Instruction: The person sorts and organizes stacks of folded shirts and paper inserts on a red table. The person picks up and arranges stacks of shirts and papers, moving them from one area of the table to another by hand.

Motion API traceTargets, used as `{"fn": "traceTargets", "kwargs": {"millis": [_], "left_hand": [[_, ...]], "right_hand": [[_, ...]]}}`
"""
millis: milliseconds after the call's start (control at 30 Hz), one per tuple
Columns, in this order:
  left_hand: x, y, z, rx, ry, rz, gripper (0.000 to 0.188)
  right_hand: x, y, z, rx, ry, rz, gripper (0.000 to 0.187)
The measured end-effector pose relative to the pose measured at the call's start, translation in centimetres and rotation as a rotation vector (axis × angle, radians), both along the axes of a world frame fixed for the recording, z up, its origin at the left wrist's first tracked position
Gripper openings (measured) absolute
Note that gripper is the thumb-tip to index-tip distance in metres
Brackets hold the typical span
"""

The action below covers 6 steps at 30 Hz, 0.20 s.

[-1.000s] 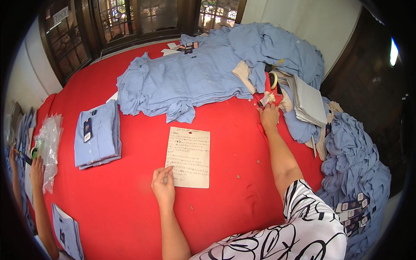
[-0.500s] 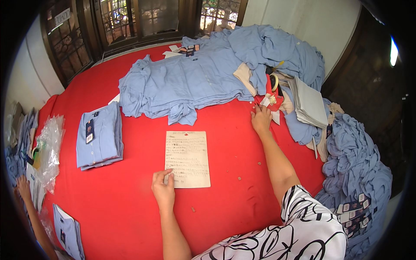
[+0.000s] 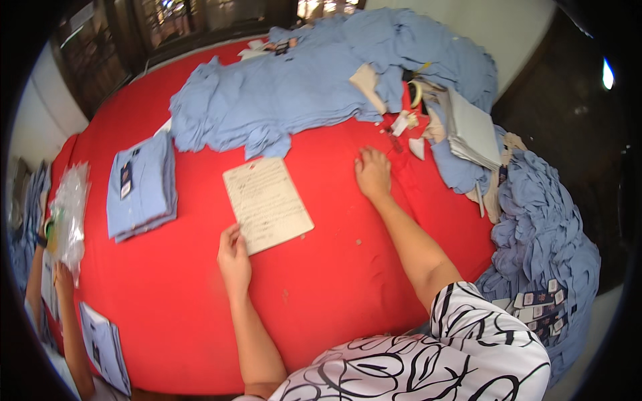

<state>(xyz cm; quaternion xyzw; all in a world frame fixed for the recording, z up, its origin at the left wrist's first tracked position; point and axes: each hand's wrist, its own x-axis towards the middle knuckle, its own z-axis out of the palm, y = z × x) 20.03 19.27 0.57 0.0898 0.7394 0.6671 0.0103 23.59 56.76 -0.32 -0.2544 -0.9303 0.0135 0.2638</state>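
My left hand [image 3: 234, 259] pinches the lower left edge of a pale handwritten sheet [image 3: 271, 200], which seems to have some thickness like a pad or card. The sheet is turned at a slant over the red cloth. Flat on the cloth to its right, palm down, is my right hand [image 3: 374, 175], fingers stretched out and nothing in them. Beyond that hand are small white paper scraps [image 3: 401, 123] and a roll of tape [image 3: 416, 93]. Left of the sheet sits a stack of folded light blue shirts [image 3: 142, 190] with a dark tag on top.
Light blue shirts [image 3: 287, 90] spread across the far side, and more heap up [image 3: 542, 220] at right. A stack of white sheets [image 3: 471, 127] rests on cloth there. At the left edge, another person's hands [image 3: 63, 277] work near clear plastic bags [image 3: 69, 214] and a folded shirt [image 3: 103, 347].
My right hand has drawn back from the paper scraps toward the sheet. The sheet has turned counterclockwise with my left hand at its edge. The whole view has shifted; another person's second hand now shows.
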Motion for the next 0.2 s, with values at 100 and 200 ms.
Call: {"fn": "traceTargets", "kwargs": {"millis": [100, 200], "left_hand": [[0.2, 0.0, 0.8, -0.009, -0.051, -0.035, 0.029], [0.8, -0.5, 1.8, -0.052, -0.113, -0.039, 0.035]], "right_hand": [[0.7, 0.0, 0.3, 0.044, 0.032, -0.001, 0.037], [0.3, -0.8, 0.5, -0.039, 0.011, -0.005, 0.041]]}}
